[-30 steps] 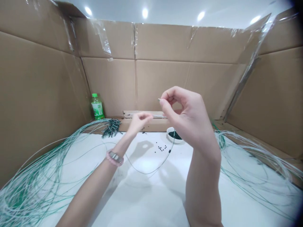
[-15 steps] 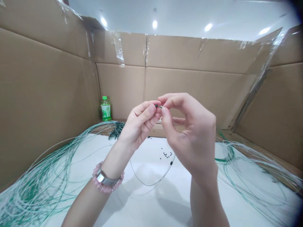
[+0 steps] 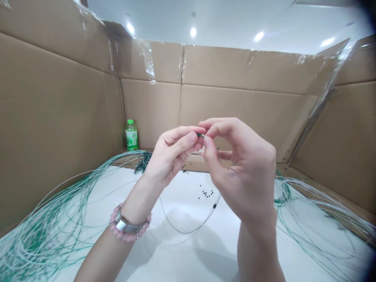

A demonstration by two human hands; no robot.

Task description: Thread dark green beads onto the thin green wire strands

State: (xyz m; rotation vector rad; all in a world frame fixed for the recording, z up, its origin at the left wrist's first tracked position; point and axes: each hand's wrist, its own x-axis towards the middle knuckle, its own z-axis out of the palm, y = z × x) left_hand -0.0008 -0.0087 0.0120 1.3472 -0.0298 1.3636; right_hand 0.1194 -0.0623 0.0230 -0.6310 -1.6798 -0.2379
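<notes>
Bottle: the green bottle [image 3: 131, 136] is taken as landmark; it is stood upright by the cardboard wall [image 3: 235, 105].
Left hand: by the left hand [image 3: 170, 156], right of the bottle and nearer the wearer, a small dark tip [image 3: 199, 134] is gripped between thumb and forefinger.
Right hand: by the right hand [image 3: 246, 168], farther right of the bottle, a short pale end [image 3: 203, 136] is pinched just beside the dark tip; whether the two are joined cannot be told.
Cord: a thin cord [image 3: 183, 233] is looped below the hands, right of the bottle and nearer; its ends are hidden, so whether the pale end belongs to it cannot be told.
Threaded bead: one black bead [image 3: 214, 206] is seen on the cord.
Loose beads: tiny black beads [image 3: 206, 194] are scattered on the white table [image 3: 176, 270], right of the bottle and nearer.
Strands: a bunch of dark ends [image 3: 143, 161] is laid just in front of the bottle; green and white strands [image 3: 53, 219] are spread from there leftward.
Done: the cord is judged partly worked, as a bead is carried on it.
Left: the fingertip work is judged unfinished, and the loose beads are unthreaded.
</notes>
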